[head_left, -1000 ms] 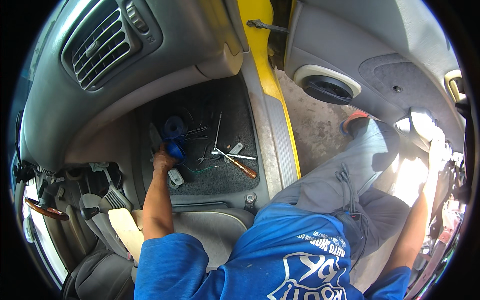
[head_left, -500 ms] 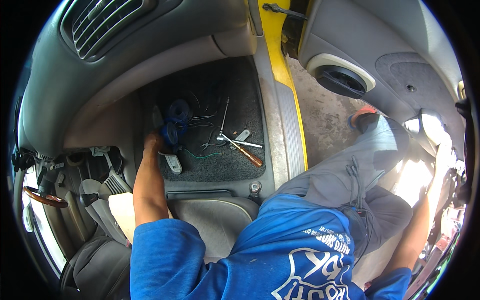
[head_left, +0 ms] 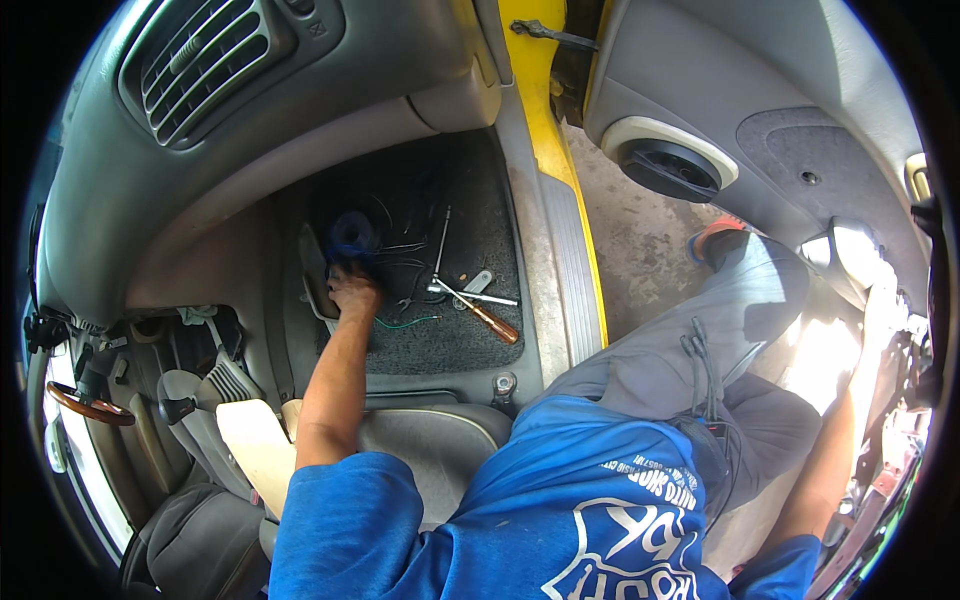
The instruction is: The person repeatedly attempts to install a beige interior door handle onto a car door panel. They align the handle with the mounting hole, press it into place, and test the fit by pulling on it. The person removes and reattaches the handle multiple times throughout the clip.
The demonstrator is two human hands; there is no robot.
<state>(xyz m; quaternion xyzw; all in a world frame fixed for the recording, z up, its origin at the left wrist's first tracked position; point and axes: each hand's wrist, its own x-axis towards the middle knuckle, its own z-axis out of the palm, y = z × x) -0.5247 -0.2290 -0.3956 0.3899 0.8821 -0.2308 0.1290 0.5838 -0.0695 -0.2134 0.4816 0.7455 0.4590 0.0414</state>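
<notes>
My left hand (head_left: 353, 290) reaches down into the dark carpeted footwell, fingers pointing at the floor. Motion smears the fingertips, so I cannot tell what they hold. Just beyond it lies a blue roll (head_left: 352, 236), perhaps of tape or wire. A long grey piece (head_left: 318, 275) leans at the hand's left. To the right are a green wire (head_left: 408, 321), a wooden-handled screwdriver (head_left: 492, 322) and a metal ratchet-like tool (head_left: 440, 262). My right hand (head_left: 884, 292) is at the far right beside the door, washed out by glare; its fingers do not show.
The grey dashboard (head_left: 400, 120) overhangs the footwell. A grey seat (head_left: 425, 440) lies nearer me. On the right, past the door sill (head_left: 568, 260), the open door (head_left: 740, 60) carries a round black speaker (head_left: 670, 168). Concrete floor (head_left: 625, 230) shows between them.
My left hand has moved right and nearer me, away from the footwell's left side. It now covers where a second blue roll showed. The right arm looks almost unmoved.
</notes>
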